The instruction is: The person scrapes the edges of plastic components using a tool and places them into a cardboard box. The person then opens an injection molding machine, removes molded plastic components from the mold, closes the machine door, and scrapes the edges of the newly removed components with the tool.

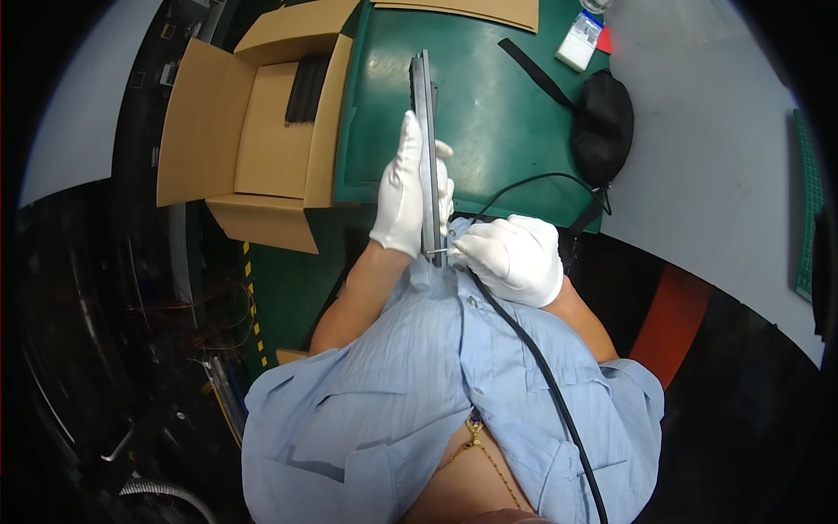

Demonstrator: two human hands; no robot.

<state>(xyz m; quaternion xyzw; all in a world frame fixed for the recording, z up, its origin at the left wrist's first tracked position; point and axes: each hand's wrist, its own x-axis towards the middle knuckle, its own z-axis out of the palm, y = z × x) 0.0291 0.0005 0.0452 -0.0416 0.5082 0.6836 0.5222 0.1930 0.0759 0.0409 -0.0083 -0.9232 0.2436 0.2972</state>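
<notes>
My left hand, in a white glove, grips a long, flat dark-grey panel that I see nearly edge-on. The thumb lies along its left face, and the fingers come round to the right side. At the panel's near end, close to my shirt, my gloved right hand is closed in a pinch. A thin metal rod runs from its fingertips to the panel's edge. Its kind is too small to make out, and the panel's broad faces are mostly hidden.
Left stands an open cardboard box with dark flat pieces inside. A green mat covers the table. To the right lie a black pouch with a strap and a white container. A black cable crosses my shirt.
</notes>
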